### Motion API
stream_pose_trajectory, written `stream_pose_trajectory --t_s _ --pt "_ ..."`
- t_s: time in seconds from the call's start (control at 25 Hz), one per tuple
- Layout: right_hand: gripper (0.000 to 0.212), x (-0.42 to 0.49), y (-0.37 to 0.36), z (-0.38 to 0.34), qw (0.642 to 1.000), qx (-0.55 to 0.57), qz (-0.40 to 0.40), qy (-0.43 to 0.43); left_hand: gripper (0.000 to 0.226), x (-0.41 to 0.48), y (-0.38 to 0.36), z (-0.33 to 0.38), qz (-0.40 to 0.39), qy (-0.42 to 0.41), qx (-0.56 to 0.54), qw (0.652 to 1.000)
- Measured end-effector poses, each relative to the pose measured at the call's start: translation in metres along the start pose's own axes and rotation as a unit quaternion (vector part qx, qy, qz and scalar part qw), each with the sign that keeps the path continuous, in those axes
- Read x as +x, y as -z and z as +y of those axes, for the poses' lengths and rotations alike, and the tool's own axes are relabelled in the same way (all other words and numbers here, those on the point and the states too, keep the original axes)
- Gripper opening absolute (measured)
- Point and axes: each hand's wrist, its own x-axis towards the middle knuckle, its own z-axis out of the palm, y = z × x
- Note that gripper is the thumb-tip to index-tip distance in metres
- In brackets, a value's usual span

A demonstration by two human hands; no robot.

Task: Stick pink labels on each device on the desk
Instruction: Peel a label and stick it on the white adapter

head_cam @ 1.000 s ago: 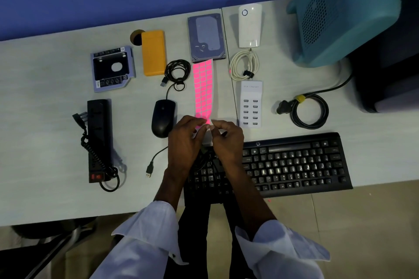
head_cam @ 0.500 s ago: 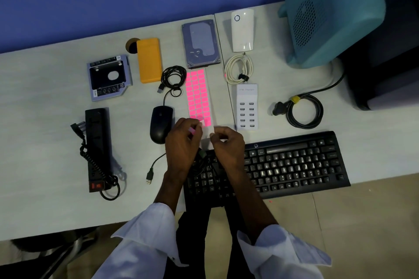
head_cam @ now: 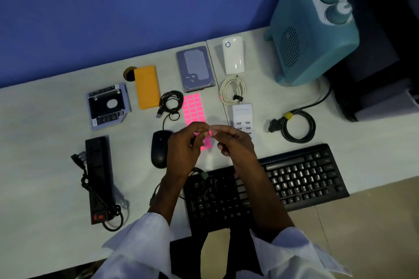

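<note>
Your left hand (head_cam: 184, 149) and right hand (head_cam: 235, 140) are raised together above the desk (head_cam: 45, 165), fingertips meeting over the near end of the pink label sheet (head_cam: 192, 108). Both hands are pinched narrow, thumb against forefinger. Something small sits between the meeting tips, but it is too small to say whether it is a peeled label or which hand grips it.

The label sheet lies flat in the middle of the desk, running from just below the hard drive (head_cam: 195, 70) toward you; its near end is partly hidden under your hands.

Devices laid out:
- Back row, left to right: drive caddy (head_cam: 107, 105), orange power bank (head_cam: 147, 87), hard drive, white plug-in unit (head_cam: 233, 55).
- Middle: coiled black cable (head_cam: 171, 101) beside the sheet's left edge; coiled white cable (head_cam: 233, 89) and white multi-port charger (head_cam: 242, 118) to its right; black power cord coil (head_cam: 297, 125) further right.
- Near row: black power strip (head_cam: 97, 176) at left, black mouse (head_cam: 159, 148) just left of your left hand, black keyboard (head_cam: 294, 179) under and to the right of your forearms.
- Teal appliance (head_cam: 313, 36) at the far right corner.

I see no pink label on any device.
</note>
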Motion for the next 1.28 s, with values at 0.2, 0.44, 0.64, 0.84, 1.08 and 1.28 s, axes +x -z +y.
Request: stream_pose_trajectory --t_s 0.2,0.44,0.64,0.84,1.08,1.28 --pt "0.013 0.028 0.005 -0.038 0.994 -0.037 0.079 0.068 0.021 0.039 -0.013 0.006 -0.012 0.013 0.009 1.0" --pt "0.011 0.092 0.017 -0.095 0.991 -0.028 0.091 0.096 0.008 0.116 -0.058 0.025 0.049 0.044 -0.045 0.997" --pt "0.01 0.134 0.032 -0.122 0.993 -0.019 0.079 0.087 0.007 0.173 -0.088 0.038 0.078 0.072 -0.064 0.992" --pt "0.004 0.176 0.038 -0.128 0.961 -0.161 0.103 0.199 0.007 0.212 -0.096 0.036 0.072 0.034 -0.006 0.997" --pt "0.01 0.209 0.036 -0.145 0.896 -0.315 0.144 0.276 0.042 0.244 -0.095 0.024 0.113 -0.034 0.156 0.981" --pt "0.01 0.215 0.034 -0.168 0.832 -0.446 0.146 0.296 0.051 0.247 -0.1 0.016 0.057 -0.029 0.156 0.986"
